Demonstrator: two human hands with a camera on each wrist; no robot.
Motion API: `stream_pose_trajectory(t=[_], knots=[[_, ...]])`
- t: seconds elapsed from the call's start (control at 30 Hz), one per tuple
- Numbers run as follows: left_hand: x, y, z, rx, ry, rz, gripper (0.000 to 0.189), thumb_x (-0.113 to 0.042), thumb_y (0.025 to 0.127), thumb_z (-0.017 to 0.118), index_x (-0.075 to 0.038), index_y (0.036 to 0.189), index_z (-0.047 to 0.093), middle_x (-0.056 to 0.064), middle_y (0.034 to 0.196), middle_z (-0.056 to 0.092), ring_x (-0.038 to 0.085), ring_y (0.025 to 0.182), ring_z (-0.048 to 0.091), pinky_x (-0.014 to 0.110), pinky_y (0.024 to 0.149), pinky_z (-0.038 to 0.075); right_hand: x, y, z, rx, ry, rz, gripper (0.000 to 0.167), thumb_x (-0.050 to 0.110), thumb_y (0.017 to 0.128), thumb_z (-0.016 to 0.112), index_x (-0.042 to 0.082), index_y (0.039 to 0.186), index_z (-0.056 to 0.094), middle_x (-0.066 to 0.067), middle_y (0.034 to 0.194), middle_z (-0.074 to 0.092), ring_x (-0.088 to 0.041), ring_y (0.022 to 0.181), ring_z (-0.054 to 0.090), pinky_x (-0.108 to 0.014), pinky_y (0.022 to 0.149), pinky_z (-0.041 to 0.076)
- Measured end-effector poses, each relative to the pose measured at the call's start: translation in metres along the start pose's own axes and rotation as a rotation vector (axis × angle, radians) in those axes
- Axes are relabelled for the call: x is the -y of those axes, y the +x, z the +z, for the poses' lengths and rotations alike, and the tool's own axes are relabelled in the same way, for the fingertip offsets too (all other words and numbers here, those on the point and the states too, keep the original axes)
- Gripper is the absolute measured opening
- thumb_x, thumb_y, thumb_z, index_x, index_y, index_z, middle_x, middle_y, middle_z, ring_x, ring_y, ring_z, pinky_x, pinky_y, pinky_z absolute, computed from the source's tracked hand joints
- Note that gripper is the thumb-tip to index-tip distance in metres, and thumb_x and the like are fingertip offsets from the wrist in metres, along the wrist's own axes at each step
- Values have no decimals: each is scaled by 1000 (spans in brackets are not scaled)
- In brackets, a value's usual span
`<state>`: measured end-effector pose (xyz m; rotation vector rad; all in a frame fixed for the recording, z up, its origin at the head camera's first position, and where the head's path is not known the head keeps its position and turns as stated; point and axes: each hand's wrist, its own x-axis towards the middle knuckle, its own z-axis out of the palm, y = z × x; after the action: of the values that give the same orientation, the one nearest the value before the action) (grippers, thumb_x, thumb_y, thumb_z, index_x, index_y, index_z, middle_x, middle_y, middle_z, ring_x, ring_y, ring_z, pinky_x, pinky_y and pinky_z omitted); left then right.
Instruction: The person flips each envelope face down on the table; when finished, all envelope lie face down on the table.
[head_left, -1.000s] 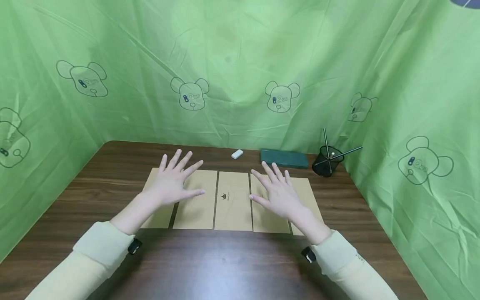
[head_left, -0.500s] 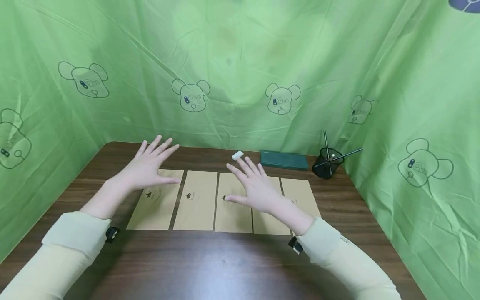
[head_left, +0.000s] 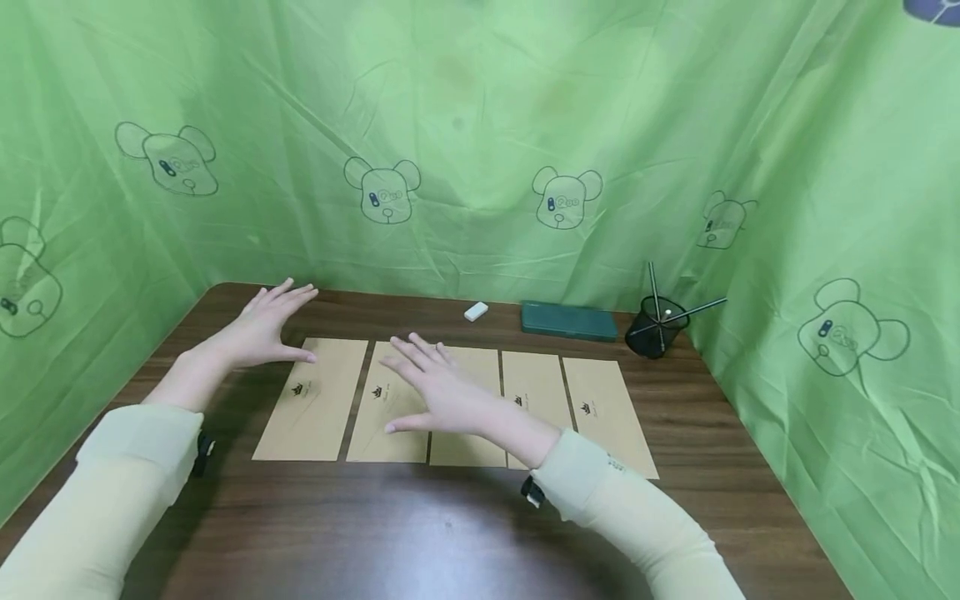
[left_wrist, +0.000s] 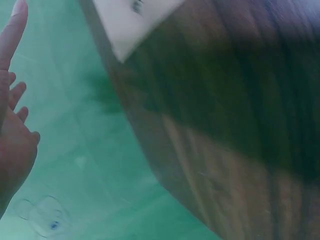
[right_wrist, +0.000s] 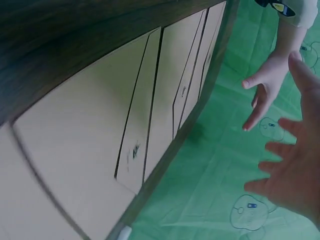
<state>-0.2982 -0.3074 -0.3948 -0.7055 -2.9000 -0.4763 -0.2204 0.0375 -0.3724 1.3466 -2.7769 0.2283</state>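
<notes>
Several tan paper rectangles, each with a small crown print where it shows, lie side by side in a row on the table. My left hand (head_left: 262,329) hovers beside the upper left of the leftmost tan paper (head_left: 318,421), fingers extended and thumb apart. Above the second tan paper (head_left: 382,442) and the middle one hangs my right hand (head_left: 446,398), its fingers spread and holding nothing. The right wrist view shows both hands in the air, with the papers (right_wrist: 70,110) apart from them. Only part of the left hand (left_wrist: 17,145) shows in the left wrist view.
At the back of the brown wooden table (head_left: 450,542) lie a small white block (head_left: 476,312) and a dark green flat case (head_left: 568,321). A black mesh pen cup (head_left: 645,337) with thin sticks stands back right. Green curtain (head_left: 465,125) surrounds the far sides.
Both hands have moved left above the row, the right one from over the right-hand papers to the second. The papers have stayed in place.
</notes>
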Motion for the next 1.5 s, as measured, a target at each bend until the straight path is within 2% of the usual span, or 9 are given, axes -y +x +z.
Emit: stream_pose_trajectory(t=[0.13, 0.23, 0.47, 0.67, 0.9, 1.1, 1.5], knots=[[24, -3, 8, 40, -47, -77, 106, -46, 67, 82, -7, 149, 26, 20, 152, 25, 40, 143, 5, 66, 109, 3, 3, 16, 12, 33, 17, -50, 91, 72, 79, 52, 30, 151, 16, 0, 159, 8, -24, 146, 1, -49, 115, 9], [37, -8, 15, 61, -73, -126, 106, -46, 68, 81, -4, 148, 26, 23, 151, 26, 44, 142, 7, 69, 106, 6, 7, 28, 24, 58, 46, -60, 92, 73, 77, 53, 30, 151, 18, 1, 159, 7, -23, 146, 2, -47, 115, 11], [52, -11, 34, 112, -50, -136, 111, -56, 63, 80, 2, 144, 31, 28, 147, 30, 51, 137, 13, 67, 106, 12, 14, 50, 51, 88, 63, -77, 95, 75, 73, 56, 29, 149, 24, 3, 159, 10, -22, 146, 6, -44, 116, 13], [54, -6, 42, 148, -42, -143, 108, -56, 64, 79, 4, 142, 35, 30, 144, 33, 54, 134, 16, 66, 106, 14, 9, 64, 64, 146, 105, -126, 95, 70, 73, 63, 27, 149, 25, 0, 158, 14, -26, 145, 9, -48, 115, 14], [47, 0, 44, 189, -89, -120, 99, -52, 65, 80, 1, 138, 41, 31, 140, 37, 57, 131, 17, 69, 103, 13, 2, 74, 73, 289, 143, -236, 84, 62, 77, 65, 27, 147, 32, -1, 157, 20, -31, 145, 8, -46, 117, 10], [50, 1, 46, 191, -78, -122, 90, -52, 64, 81, -1, 131, 49, 32, 135, 39, 53, 127, 28, 68, 100, 22, -3, 74, 75, 373, 105, -231, 76, 62, 79, 63, 30, 143, 39, 7, 155, 24, -29, 145, 9, -53, 115, 11], [47, 4, 41, 198, -131, -135, 74, -39, 63, 86, 2, 117, 56, 32, 128, 44, 52, 122, 32, 66, 99, 25, -8, 72, 78, 418, 76, -240, 72, 59, 82, 62, 35, 144, 35, 12, 156, 21, -21, 146, 10, -55, 113, 15]])
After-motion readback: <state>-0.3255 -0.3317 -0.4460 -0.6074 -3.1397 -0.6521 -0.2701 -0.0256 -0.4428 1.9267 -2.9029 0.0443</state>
